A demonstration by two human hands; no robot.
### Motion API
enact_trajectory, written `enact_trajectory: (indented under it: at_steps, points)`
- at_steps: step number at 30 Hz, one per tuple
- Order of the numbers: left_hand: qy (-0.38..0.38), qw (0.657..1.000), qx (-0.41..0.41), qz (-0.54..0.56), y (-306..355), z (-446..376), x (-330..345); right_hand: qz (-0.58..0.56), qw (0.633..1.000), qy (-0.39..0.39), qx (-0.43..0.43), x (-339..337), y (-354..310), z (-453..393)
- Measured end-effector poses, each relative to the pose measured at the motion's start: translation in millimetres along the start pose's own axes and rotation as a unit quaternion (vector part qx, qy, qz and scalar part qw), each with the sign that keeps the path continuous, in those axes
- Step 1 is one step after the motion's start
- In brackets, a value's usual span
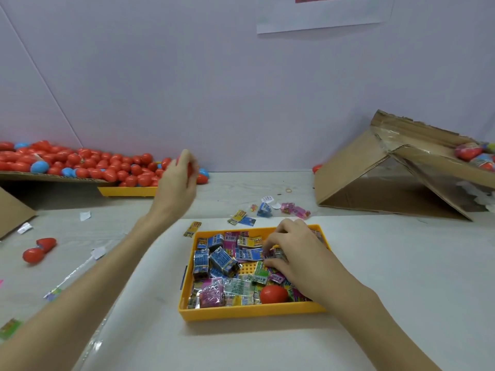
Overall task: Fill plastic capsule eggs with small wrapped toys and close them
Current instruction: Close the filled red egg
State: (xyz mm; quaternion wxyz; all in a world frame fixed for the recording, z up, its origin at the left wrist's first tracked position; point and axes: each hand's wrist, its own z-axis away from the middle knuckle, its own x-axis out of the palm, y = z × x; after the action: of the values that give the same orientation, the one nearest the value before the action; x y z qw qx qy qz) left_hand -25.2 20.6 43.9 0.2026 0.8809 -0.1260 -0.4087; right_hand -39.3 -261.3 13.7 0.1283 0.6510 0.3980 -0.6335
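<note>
A yellow tray (249, 311) in front of me holds several small wrapped toys (222, 261) and one red capsule egg (273, 294). My right hand (292, 250) is inside the tray, its fingers curled and pinching a wrapped toy (276, 253). My left hand (179, 178) reaches to the back left, at the edge of a heap of red and blue capsule eggs (88, 164), and grips a red egg (189, 168), mostly hidden by the fingers.
The egg heap lies on cardboard and a second yellow tray (128, 191). Two red eggs (38, 250) lie at the left. Loose toy packets (267, 210) lie behind the tray. A tipped cardboard box (388, 178) with filled eggs (474, 155) stands at the right.
</note>
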Motion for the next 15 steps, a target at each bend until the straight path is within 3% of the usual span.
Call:
enact_trajectory:
  at_steps: [3,5,10,15]
  points:
    - [-0.136,0.984,-0.021,0.110,40,37,-10,-0.024,1.000,0.019,-0.002,1,1,0]
    - [-0.171,0.975,-0.025,0.136,59,63,-13,-0.049,0.998,0.035,-0.002,0,2,0]
    - [-0.102,0.978,0.029,0.178,75,101,-10,-0.104,0.992,0.074,-0.008,-5,5,0]
    - [-0.099,0.977,0.102,0.158,64,110,-5,-0.191,0.973,0.126,0.005,-7,2,1]
